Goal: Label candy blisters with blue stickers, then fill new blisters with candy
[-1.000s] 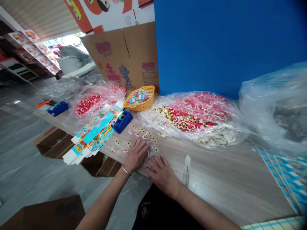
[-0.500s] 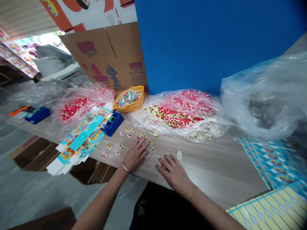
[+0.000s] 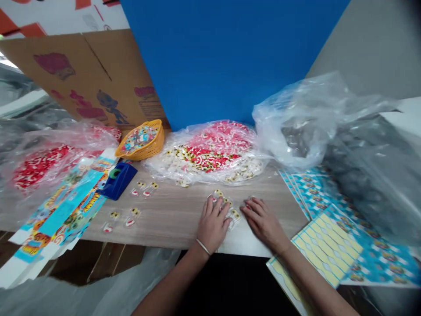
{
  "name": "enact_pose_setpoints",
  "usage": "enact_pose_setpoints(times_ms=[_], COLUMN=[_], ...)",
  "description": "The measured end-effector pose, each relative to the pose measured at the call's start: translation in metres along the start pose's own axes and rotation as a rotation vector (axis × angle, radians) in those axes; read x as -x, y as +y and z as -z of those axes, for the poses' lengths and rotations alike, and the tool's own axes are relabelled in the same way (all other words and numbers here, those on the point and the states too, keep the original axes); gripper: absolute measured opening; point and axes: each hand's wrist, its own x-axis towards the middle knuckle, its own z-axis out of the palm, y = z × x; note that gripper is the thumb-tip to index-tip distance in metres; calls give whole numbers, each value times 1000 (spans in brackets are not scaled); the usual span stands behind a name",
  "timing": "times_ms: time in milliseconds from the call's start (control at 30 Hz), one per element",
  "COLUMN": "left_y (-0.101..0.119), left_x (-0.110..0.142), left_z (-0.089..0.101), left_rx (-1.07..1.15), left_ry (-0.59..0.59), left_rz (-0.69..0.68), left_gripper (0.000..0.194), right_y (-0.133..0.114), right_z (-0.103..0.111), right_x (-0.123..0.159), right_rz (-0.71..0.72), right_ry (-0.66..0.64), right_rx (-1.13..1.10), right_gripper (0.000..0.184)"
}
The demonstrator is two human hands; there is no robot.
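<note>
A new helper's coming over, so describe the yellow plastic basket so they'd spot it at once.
Find the tall, flat blue panel behind the wood-grain table. By its lower left corner, in front of the printed brown cardboard, sits the yellow plastic basket, heaped with small multicoloured pieces. Unlike the clear plastic bags on either side, it has stiff, perforated walls.
</note>
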Motion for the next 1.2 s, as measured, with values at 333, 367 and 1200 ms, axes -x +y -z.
enact_pose_setpoints(times_ms=[333, 367, 1200], left_y=[52, 53, 224], left_x=[-35, -35, -147], left_z=[-16, -13, -70], left_rx=[-5, 3, 1480], left_ry=[95, 106, -289], left_rz=[104, 91, 493], left_gripper=[59, 60, 32], right_y=[-9, -9, 13], right_z=[63, 72, 159], right_x=[46, 64, 188], right_rz=[-244, -346, -1119], right_ry=[167, 235, 261], right_rx=[120, 148, -129], right_gripper=[35, 33, 30])
